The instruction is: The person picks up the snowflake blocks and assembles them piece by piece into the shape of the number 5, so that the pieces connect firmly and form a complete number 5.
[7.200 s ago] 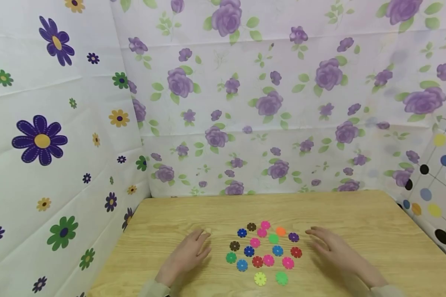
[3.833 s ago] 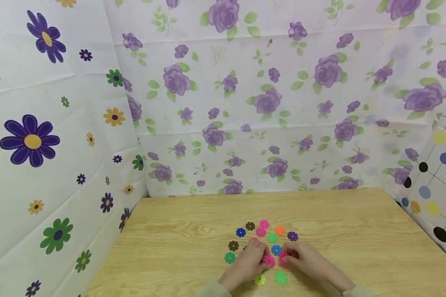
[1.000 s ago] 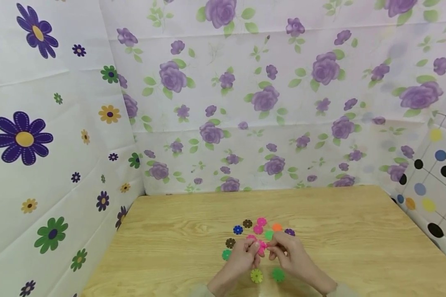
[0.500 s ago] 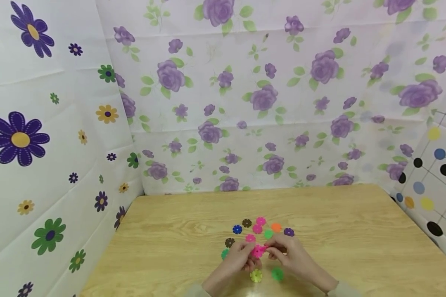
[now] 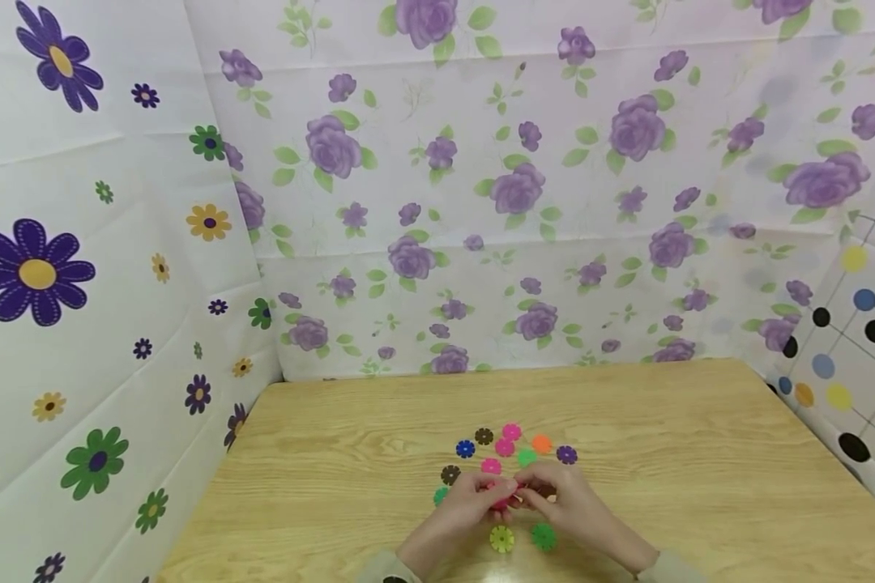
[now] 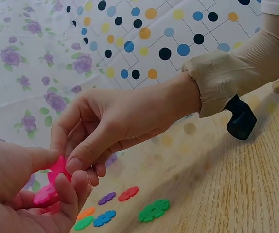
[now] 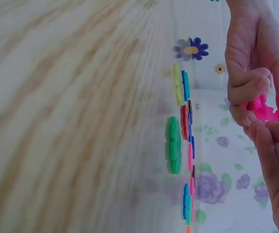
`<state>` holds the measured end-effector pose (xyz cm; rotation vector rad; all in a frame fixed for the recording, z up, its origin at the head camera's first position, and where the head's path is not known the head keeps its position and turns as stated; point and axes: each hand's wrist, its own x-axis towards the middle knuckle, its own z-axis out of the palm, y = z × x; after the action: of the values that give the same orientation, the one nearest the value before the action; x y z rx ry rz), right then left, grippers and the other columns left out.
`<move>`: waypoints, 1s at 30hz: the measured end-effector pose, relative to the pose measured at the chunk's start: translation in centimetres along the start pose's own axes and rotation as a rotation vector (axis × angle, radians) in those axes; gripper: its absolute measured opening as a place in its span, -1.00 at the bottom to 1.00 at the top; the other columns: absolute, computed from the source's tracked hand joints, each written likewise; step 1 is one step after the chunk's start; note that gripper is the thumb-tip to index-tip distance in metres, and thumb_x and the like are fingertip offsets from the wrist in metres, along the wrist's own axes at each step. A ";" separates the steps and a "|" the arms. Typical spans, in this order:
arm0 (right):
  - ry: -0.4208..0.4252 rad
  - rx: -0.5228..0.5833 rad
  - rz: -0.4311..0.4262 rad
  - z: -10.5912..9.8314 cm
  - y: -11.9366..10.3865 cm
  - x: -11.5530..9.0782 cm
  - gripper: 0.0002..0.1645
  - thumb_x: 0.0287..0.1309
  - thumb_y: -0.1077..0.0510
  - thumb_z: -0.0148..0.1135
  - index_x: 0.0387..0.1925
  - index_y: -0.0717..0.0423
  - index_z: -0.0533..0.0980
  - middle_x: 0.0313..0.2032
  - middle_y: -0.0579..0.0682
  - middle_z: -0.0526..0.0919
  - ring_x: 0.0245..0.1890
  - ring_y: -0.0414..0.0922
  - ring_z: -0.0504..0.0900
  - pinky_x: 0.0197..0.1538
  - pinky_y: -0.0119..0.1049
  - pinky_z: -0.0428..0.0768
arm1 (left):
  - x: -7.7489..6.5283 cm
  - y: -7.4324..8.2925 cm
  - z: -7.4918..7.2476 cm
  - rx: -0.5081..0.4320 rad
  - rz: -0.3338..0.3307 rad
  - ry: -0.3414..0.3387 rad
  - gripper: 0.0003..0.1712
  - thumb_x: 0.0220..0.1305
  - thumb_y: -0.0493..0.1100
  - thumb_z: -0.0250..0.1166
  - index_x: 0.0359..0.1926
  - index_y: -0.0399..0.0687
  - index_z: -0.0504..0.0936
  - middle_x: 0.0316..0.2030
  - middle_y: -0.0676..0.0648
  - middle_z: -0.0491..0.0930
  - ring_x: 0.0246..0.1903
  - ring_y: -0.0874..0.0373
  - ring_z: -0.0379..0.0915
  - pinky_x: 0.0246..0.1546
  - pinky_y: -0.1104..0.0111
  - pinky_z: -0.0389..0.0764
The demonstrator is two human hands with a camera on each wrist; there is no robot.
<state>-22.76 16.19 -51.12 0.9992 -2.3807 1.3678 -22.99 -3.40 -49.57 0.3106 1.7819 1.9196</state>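
Near the front of the table, my two hands meet over the scattered discs. The left hand (image 5: 458, 510) grips bright pink notched snowflake discs (image 6: 46, 195), its thumb lying across them and its fingers curled beneath. From the other side the right hand (image 5: 572, 508) pinches a pink disc (image 6: 58, 167) between thumb and fingertips. In the left wrist view the pink pieces stand at an angle to each other, edges together. The right wrist view shows pink notched edges (image 7: 268, 114) between both sets of fingertips. Fingers hide much of these discs.
A yellow disc (image 5: 501, 538) and a green disc (image 5: 544, 536) lie just in front of the hands. Behind them are brown (image 5: 484, 436), dark blue (image 5: 465, 448), orange (image 5: 541, 444), purple (image 5: 566, 455) and several pink discs. Flowered cloth (image 5: 408, 316) hangs beyond the wooden table (image 5: 350, 445).
At first both hands lay apart beside the discs; then each took a pink disc and they came together. Over the last second the left thumb has moved across the pink pieces.
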 end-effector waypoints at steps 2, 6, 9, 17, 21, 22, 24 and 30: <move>0.001 -0.004 0.004 0.0 0.1 0.0 -0.77 0.12 0.34 0.30 -0.21 0.01 0.63 -0.31 -0.10 0.70 -0.38 -0.30 0.67 -0.36 -0.49 0.66 | 0.0 0.0 -0.2 -0.004 -0.014 0.003 -0.57 0.41 -0.09 0.14 -0.08 -0.47 0.60 -0.43 0.02 0.65 -0.53 0.31 0.51 -0.45 0.58 0.50; 0.008 -0.004 -0.001 0.1 0.3 0.1 -0.79 0.13 0.33 0.31 -0.22 0.00 0.63 -0.33 -0.11 0.71 -0.41 -0.34 0.64 -0.39 -0.49 0.66 | -0.2 0.1 -0.6 -0.020 -0.046 -0.012 -0.58 0.46 -0.08 0.06 -0.03 -0.41 0.60 -0.42 0.02 0.68 -0.52 0.33 0.55 -0.46 0.62 0.53; 0.013 -0.012 -0.007 0.2 0.3 0.1 -0.80 0.12 0.31 0.32 -0.22 -0.01 0.63 -0.35 -0.11 0.71 -0.42 -0.38 0.62 -0.41 -0.49 0.65 | -0.3 0.0 -0.8 -0.030 -0.048 -0.037 -0.59 0.48 -0.10 0.03 -0.01 -0.41 0.58 -0.42 0.03 0.69 -0.52 0.35 0.56 -0.46 0.63 0.54; -0.030 -0.035 0.032 -0.1 0.1 0.1 -0.77 0.10 0.29 0.34 -0.20 -0.02 0.64 -0.33 -0.12 0.71 -0.41 -0.40 0.59 -0.42 -0.48 0.64 | -0.1 -0.2 -1.4 -0.027 -0.031 -0.054 -0.56 0.35 -0.09 0.21 -0.05 -0.48 0.60 -0.37 -0.02 0.72 -0.52 0.36 0.52 -0.47 0.62 0.49; -0.068 -0.036 0.090 -0.4 0.3 0.1 -0.82 0.17 0.20 0.31 -0.16 0.00 0.62 -0.27 -0.08 0.71 -0.38 -0.40 0.59 -0.40 -0.46 0.63 | 0.0 -0.5 -1.8 -0.003 -0.050 0.007 -0.61 0.29 -0.09 0.28 -0.10 -0.39 0.64 -0.38 -0.03 0.73 -0.53 0.34 0.51 -0.49 0.59 0.46; -0.078 -0.033 0.102 -0.5 0.4 0.1 -0.83 0.18 0.19 0.30 -0.16 0.03 0.62 -0.25 -0.04 0.72 -0.38 -0.39 0.59 -0.40 -0.46 0.63 | 0.0 -0.6 -2.0 0.004 -0.053 0.021 -0.61 0.29 -0.08 0.28 -0.09 -0.38 0.64 -0.38 -0.03 0.73 -0.53 0.34 0.51 -0.49 0.58 0.46; -0.105 -0.030 0.134 -0.7 0.5 0.1 -0.83 0.21 0.17 0.28 -0.15 0.08 0.61 -0.24 0.03 0.71 -0.38 -0.38 0.59 -0.39 -0.46 0.62 | 0.1 -0.7 -2.4 0.018 -0.064 0.053 -0.60 0.28 -0.07 0.29 -0.08 -0.37 0.63 -0.39 -0.02 0.73 -0.54 0.33 0.52 -0.51 0.57 0.43; -0.229 -0.099 0.233 -0.8 1.2 0.6 -0.85 0.19 0.25 0.27 -0.19 0.11 0.63 -0.26 0.00 0.71 -0.39 -0.41 0.57 -0.34 -0.51 0.60 | -0.1 -0.8 -3.6 0.069 -0.100 0.149 -0.57 0.26 -0.05 0.31 0.00 -0.31 0.61 -0.32 -0.03 0.72 -0.45 0.29 0.54 -0.46 0.55 0.44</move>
<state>-24.05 17.03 -51.19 0.9197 -2.7796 1.2510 -24.49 -6.53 -50.81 0.1014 1.9238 1.8567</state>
